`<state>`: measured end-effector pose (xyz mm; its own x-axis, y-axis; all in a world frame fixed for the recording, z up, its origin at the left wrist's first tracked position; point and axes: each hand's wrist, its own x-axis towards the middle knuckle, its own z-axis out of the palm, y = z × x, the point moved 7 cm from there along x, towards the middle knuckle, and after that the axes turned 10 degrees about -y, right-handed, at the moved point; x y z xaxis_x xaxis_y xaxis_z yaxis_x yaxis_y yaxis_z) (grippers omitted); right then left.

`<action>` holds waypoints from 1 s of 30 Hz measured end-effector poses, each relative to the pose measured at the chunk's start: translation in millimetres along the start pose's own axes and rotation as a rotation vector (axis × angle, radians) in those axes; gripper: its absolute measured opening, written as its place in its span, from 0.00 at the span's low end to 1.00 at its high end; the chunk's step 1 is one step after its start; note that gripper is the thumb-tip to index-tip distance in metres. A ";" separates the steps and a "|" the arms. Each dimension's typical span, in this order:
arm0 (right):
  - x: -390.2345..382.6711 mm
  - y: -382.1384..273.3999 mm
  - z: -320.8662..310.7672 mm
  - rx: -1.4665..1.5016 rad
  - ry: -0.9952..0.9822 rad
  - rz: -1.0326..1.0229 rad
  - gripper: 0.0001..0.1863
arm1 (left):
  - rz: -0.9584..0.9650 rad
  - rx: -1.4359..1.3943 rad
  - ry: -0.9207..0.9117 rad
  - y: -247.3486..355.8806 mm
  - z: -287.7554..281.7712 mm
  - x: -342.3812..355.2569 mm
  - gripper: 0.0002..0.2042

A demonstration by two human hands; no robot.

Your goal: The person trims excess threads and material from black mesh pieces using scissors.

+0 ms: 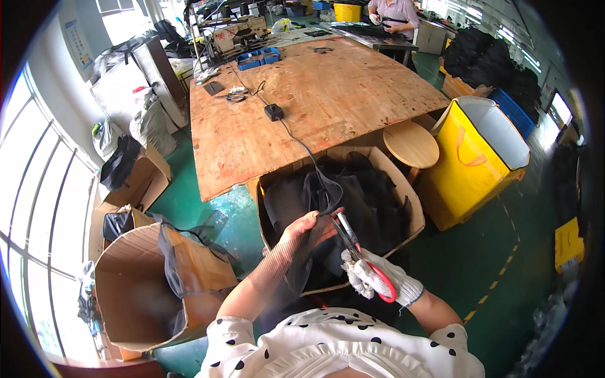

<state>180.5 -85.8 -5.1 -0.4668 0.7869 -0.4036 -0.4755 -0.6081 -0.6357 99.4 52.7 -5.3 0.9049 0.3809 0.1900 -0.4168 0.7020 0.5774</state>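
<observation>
My bare left hand (304, 230) is closed on a piece of sheer black mesh fabric (295, 268), which drapes down over my left forearm. My right hand (377, 275), in a white knit glove, grips scissors (384, 285) with red handles. Their dark blades point up and left, close to the left fingertips and the mesh. A short pale rod (346, 225) shows beside the blades; its kind I cannot make out. Both hands are above a cardboard box (413, 217) heaped with black fabric (372, 195). A black cord (301, 146) loops down near my left fingers; its end is hidden.
Ahead stands a wooden table (340, 88) with a black adapter (273, 112) and blue trays (258, 58). A round stool (411, 145) and yellow bag (463, 164) are right; an open carton (126, 286) is left. A co-worker (397, 16) stands beyond the table.
</observation>
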 end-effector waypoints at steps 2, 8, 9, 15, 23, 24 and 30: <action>0.3 -10.0 3.8 -0.140 0.012 -0.071 0.16 | -0.033 0.030 -0.016 -1.0 5.3 0.2 0.14; 5.7 -13.5 2.6 -0.042 0.003 -0.115 0.12 | -0.067 0.078 0.008 -0.7 20.4 3.5 0.12; 6.5 -13.5 3.2 -0.042 0.002 -0.115 0.12 | -0.067 0.078 0.008 -1.8 17.9 3.4 0.12; 9.2 -24.4 2.8 -0.268 0.040 -0.272 0.24 | -0.063 0.171 -0.139 -4.6 19.0 6.6 0.29; 22.7 -32.7 -13.6 0.076 0.001 -0.330 0.20 | -0.004 0.211 0.019 3.4 -19.2 8.7 0.24; 16.4 -37.8 -11.6 0.060 0.006 -0.357 0.20 | -0.023 0.256 0.047 8.2 -14.9 7.8 0.24; 10.4 -80.2 -10.1 -0.163 0.062 -0.623 0.20 | -0.089 0.955 0.106 18.2 -2.0 8.3 0.20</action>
<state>221.3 -27.8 35.1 -0.0939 0.9948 0.0387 -0.5217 -0.0160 -0.8530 99.1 69.8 5.2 0.8979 0.4348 0.0686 -0.0585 -0.0365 0.9976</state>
